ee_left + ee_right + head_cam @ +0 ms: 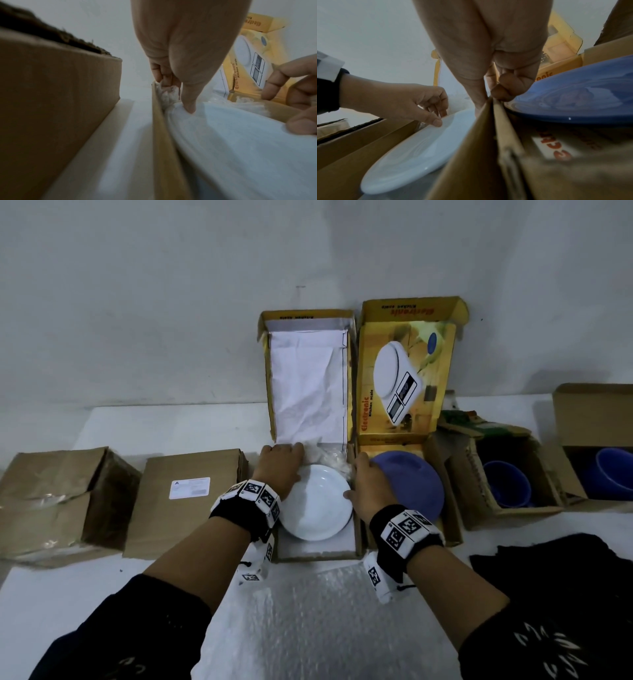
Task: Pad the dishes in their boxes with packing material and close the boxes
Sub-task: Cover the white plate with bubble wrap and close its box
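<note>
A white plate [317,508] [240,135] [419,146] lies in an open yellow box [357,529] whose paper-lined lid [308,378] stands against the wall. Crumpled white packing material [329,457] [169,93] fills the box's far end. My left hand [281,467] [180,67] [399,102] pinches the plate's far-left rim, thumb on top and curled fingers in the packing. My right hand [368,484] [488,54] straddles the box's right wall: the thumb lies on the plate's right rim, and the curled fingers sit on the wall's far side.
A blue plate [411,484] [582,97] lies in the neighbouring open yellow box. Two brown boxes to the right hold blue cups [507,484] [613,477]. Closed cardboard boxes [58,501] [185,501] stand at the left. A bubble-wrap sheet [325,628] and black cloth [565,570] lie near me.
</note>
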{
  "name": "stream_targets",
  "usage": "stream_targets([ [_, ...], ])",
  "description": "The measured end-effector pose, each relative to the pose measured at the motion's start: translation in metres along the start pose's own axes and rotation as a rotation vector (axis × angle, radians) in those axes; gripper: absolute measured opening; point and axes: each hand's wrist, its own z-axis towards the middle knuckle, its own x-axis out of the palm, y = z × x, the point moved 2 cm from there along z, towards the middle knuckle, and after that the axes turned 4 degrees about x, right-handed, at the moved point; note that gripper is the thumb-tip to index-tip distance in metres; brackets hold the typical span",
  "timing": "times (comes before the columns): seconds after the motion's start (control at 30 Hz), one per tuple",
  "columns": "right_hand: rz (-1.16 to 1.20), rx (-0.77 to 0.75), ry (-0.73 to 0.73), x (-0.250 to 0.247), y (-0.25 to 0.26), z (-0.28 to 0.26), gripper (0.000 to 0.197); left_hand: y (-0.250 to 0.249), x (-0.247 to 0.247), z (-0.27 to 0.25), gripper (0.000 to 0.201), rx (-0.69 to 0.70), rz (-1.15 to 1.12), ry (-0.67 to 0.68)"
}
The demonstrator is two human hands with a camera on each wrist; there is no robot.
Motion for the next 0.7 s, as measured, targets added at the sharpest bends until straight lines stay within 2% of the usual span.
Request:
stream_targets([
  [0.13,0.025,0.018,0.025,-0.003,-0.002,0.001,0.047,0.002,0.003,0.002,0.053,0.065,-0.209,0.056],
  [0.23,0.034,0.013,0.023,-0.002,-0.001,0.001,0.051,0.008,0.006,0.006,0.058,0.123,-0.248,0.079],
  [0.37,0.027,0.027,0.028,-0.002,-0.002,0.002,0.051,0.009,0.007,0.012,0.049,0.146,-0.290,0.101],
  [0.43,0.042,0.041,0.028,-0.002,-0.003,0.004,0.048,0.008,0.007,0.012,0.041,0.141,-0.300,0.087],
  [0.6,-0.012,0.030,0.013,0.000,-0.003,0.002,0.053,0.005,0.010,0.009,0.040,0.082,-0.300,0.057],
  [0.7,0.007,0.044,0.009,0.000,-0.003,0.001,0.044,0.000,0.006,0.004,0.041,0.022,-0.334,0.038],
])
